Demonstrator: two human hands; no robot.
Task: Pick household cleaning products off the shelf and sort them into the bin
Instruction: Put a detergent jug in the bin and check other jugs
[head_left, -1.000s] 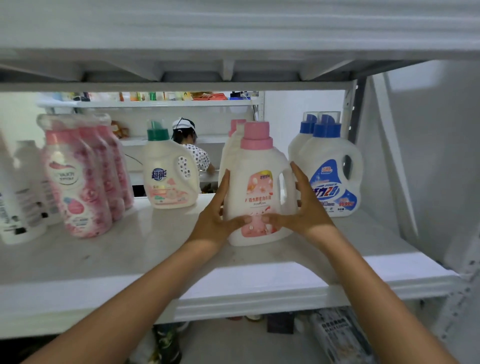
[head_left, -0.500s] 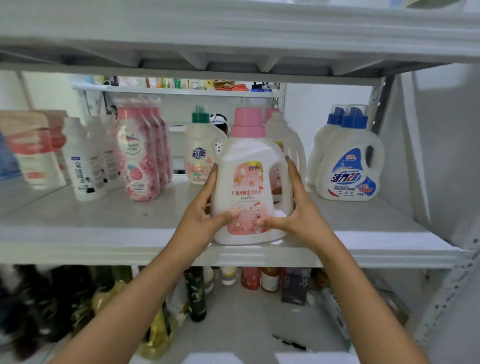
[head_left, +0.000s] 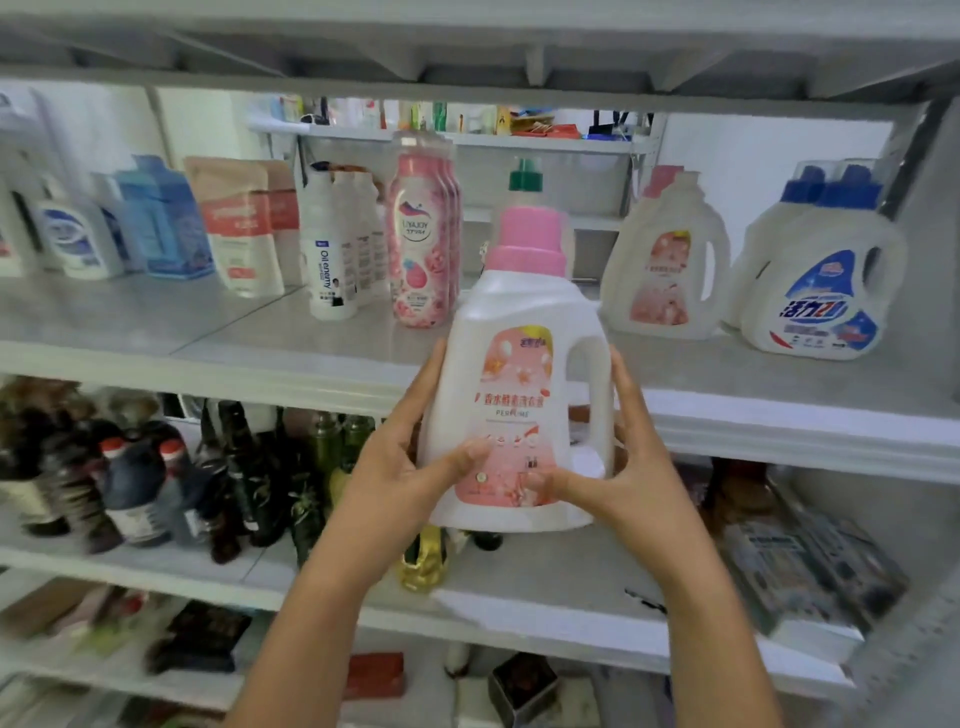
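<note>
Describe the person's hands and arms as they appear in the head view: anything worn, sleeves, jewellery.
Both forearms are bare up to the bottom edge of the picture; no sleeve shows. The left hand and right hand wear no gloves, and no ring, watch or bracelet is visible. The fingernails look short and unpainted, though the picture is slightly blurred.

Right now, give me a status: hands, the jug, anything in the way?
Left hand and right hand both clamped on pink-cap jug. Jug upright, off the shelf, held in front of its edge. Nothing in the way; bin not in view.
</note>
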